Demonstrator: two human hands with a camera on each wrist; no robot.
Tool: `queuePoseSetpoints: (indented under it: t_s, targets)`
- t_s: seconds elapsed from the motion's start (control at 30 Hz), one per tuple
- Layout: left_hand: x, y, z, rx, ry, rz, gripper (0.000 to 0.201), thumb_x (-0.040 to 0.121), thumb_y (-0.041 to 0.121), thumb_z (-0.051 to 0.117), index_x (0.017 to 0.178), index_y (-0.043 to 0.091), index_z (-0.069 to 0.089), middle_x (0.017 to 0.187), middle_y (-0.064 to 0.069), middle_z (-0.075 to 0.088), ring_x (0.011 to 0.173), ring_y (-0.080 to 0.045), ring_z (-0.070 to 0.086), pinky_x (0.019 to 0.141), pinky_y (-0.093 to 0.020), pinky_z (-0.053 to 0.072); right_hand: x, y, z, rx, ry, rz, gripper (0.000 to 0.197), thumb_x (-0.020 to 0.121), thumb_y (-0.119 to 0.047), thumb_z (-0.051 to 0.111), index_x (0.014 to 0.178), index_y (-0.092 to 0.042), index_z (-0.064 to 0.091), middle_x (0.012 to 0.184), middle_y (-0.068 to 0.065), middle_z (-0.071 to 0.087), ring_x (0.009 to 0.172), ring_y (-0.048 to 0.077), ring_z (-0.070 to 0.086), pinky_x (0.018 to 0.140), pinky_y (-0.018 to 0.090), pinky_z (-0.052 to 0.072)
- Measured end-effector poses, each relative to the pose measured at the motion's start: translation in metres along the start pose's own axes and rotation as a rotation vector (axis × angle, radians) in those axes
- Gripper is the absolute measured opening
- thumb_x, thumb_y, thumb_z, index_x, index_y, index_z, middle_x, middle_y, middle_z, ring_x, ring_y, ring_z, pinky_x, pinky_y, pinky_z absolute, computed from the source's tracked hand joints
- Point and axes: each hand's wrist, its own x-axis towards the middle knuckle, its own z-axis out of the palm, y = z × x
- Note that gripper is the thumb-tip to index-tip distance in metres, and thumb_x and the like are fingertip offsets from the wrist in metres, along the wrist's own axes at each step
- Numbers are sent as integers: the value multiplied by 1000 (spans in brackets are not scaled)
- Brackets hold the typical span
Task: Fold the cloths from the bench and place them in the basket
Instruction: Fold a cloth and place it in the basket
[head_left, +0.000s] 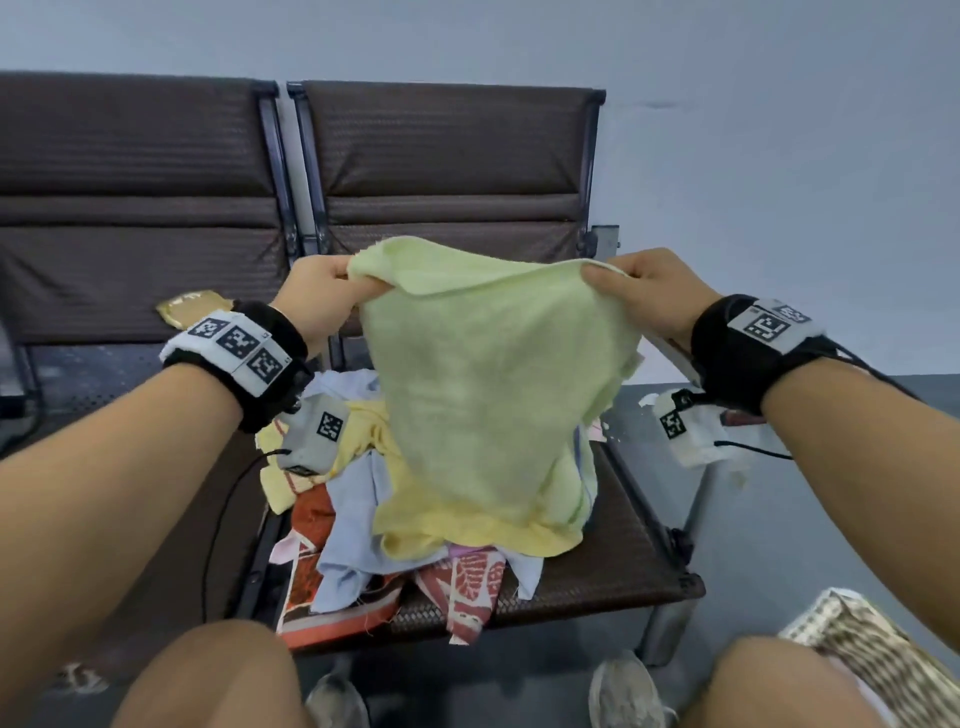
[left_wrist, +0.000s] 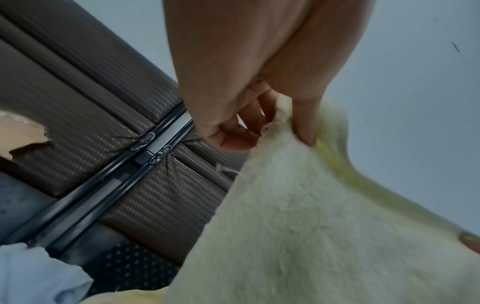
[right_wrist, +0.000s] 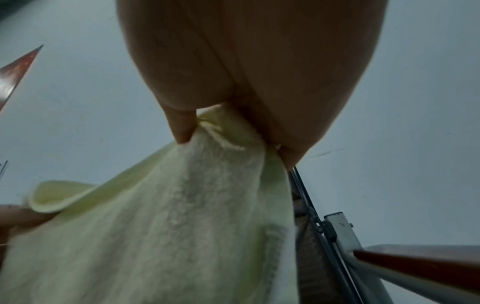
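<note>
- Green cloth (head_left: 498, 374): raised, unfolded; left hand (head_left: 317, 296) and right hand (head_left: 649, 291) each pinch a top corner.
- Pile of cloths (head_left: 363, 519) on desk (head_left: 613, 545): unfolded, most work remaining.
- Basket: not identifiable.

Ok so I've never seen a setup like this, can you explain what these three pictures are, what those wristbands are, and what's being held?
No robot here: a person works with bare hands, wearing cameras. The wide picture comes from a head camera looking down; the other two come from cameras strapped to each wrist, looking along the fingers. The black wristbands with square black-and-white markers belong to that rig. The left hand and the right hand each pinch an upper corner of a pale green towel, spread between them. Below it, a heap of cloths, yellow, light blue and red-patterned, lies on the brown bench seat. A woven thing at the lower right may be the basket; I cannot tell.
</note>
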Motion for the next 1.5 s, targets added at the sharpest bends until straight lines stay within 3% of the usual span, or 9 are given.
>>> queuePoseSetpoints:
  t_s: [0.1, 0.47, 0.63, 0.8, 0.97, 1.13, 1.3, 1.4, 1.5]
  targets:
    - [-2, 22, -1, -200, -22, -105, 27, 93, 30, 68, 108, 7, 72, 110, -10, 75, 103, -26, 71, 89, -39, 59, 4, -17, -12, -33, 43, -46, 44, 98, -39, 55, 79, 0, 59, 76, 6, 52, 70, 16, 48, 66, 31, 40]
    - [2, 29, 2, -235, 104, -78, 15, 89, 11, 71, 104, 7, 70, 105, -16, 70, 89, -25, 66, 81, -37, 53, 10, -25, -17, -308, 15, -100, 49, 97, -48, 55, 70, -8, 56, 67, -1, 49, 62, 16, 46, 60, 31, 37]
    - [7, 13, 15, -193, 224, -168, 27, 85, 31, 78, 73, 11, 65, 70, -6, 66, 50, -12, 59, 47, -22, 44, 13, -16, 2, -187, 2, 145, 56, 98, -46, 52, 85, 7, 63, 79, 19, 60, 75, 31, 58, 74, 35, 48]
    - [6, 29, 49, -303, 326, -238, 25, 90, 25, 67, 73, 6, 63, 76, -12, 59, 72, -21, 58, 67, -37, 51, 14, -32, 32, 246, 25, 424, 35, 93, -28, 60, 109, 3, 64, 94, 13, 61, 85, 30, 60, 75, 38, 50]
    - [-34, 60, 100, -344, 19, -137, 38, 97, 18, 60, 61, 8, 65, 51, 3, 55, 44, -9, 52, 49, -22, 50, 5, -60, 56, 569, -24, 443, 39, 98, -16, 55, 130, 6, 56, 108, 20, 64, 90, 28, 62, 75, 41, 51]
    - [-55, 62, 113, -126, -175, -44, 30, 96, 18, 63, 92, -11, 70, 78, -16, 64, 68, -19, 59, 64, -26, 52, -9, -68, 59, 542, -214, 387, 26, 92, -24, 65, 108, -3, 62, 99, 21, 62, 89, 32, 63, 81, 43, 51]
    - [-46, 51, 98, -181, 26, -125, 32, 85, -6, 50, 113, 4, 63, 100, -16, 67, 75, -21, 62, 63, -28, 50, -19, -58, 51, 381, -251, 316, 35, 91, 6, 43, 120, 7, 62, 103, 17, 59, 92, 27, 56, 79, 37, 45]
    - [-40, 40, 91, -196, -153, -229, 76, 76, -9, 54, 148, 5, 36, 126, -17, 57, 107, -29, 59, 90, -39, 52, -27, -60, 47, 384, -375, 271, 41, 91, 11, 35, 126, 12, 55, 108, 18, 59, 96, 28, 56, 75, 33, 47]
    - [-32, 33, 84, -283, -403, -319, 63, 73, 7, 60, 134, -5, 55, 124, -20, 62, 113, -39, 58, 104, -43, 43, -24, -55, 45, 433, -363, 266, 35, 91, 7, 37, 117, 5, 61, 103, 16, 60, 93, 27, 57, 73, 32, 49]
